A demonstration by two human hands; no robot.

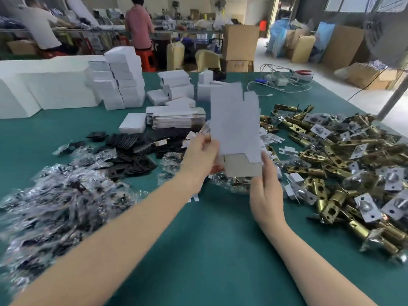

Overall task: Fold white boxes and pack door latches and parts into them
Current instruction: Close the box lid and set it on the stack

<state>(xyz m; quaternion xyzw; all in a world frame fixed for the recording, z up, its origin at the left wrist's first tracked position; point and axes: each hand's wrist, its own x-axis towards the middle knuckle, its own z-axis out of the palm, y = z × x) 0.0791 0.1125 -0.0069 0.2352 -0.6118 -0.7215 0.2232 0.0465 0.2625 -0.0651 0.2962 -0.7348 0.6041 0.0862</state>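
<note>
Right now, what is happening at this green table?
A person is folding a flat white box blank, held up over the table. The left hand grips its lower left edge; the right hand steadies the lower right with straight fingers. The box is not yet formed. Brass door latches are piled to the right, bagged parts to the left, and finished white boxes are stacked behind.

Daylight poured in from the doorway and windows at the far right, leaving the room bright and the floor there washed out. The bagged parts at left smeared with motion blur, and straight lines bowed near the edges.
</note>
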